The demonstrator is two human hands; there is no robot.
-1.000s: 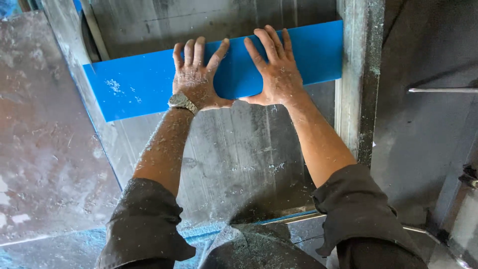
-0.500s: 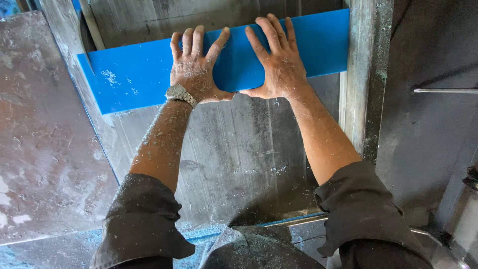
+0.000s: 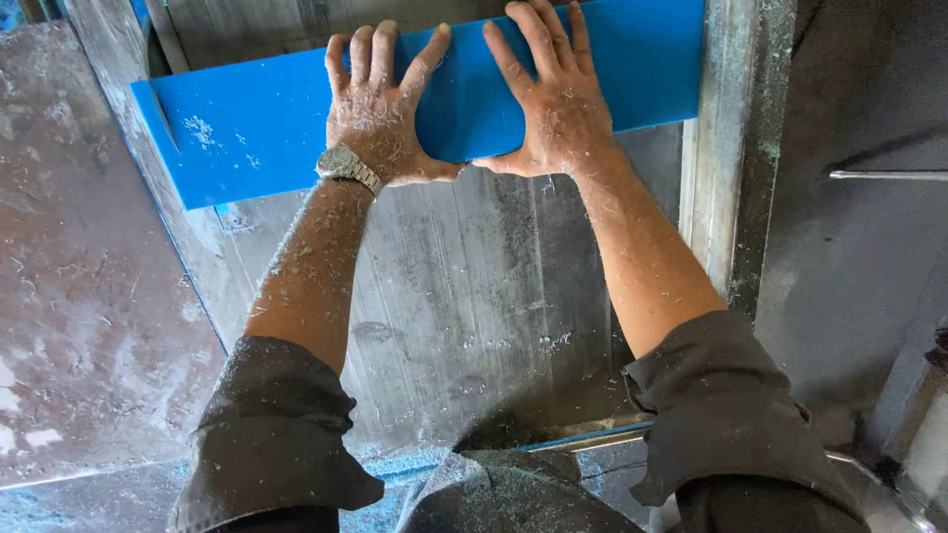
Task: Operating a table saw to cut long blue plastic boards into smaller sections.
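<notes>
A blue plastic sheet [image 3: 247, 128] is pressed flat against a grey metal table [image 3: 464, 316] by both hands. The left hand [image 3: 380, 114] is laid palm down on the sheet with the fingers spread wide, a metal wristwatch [image 3: 348, 166] being worn just below it; the right hand [image 3: 553, 99] is laid beside it in the same way, fingers splayed, thumbs almost touching. Nothing is gripped by either hand; the sheet is only held down and steadied. It lies across the far end of the table, its right end butted against an upright metal rail [image 3: 726, 148]. The step in hand is judged to be the sliding or steadying of the sheet along the table, for which even pressure from both palms would be called for. Forearms and rolled dark sleeves [image 3: 272, 434] are covered with pale shavings. No packages, labels or signs can be made out.
</notes>
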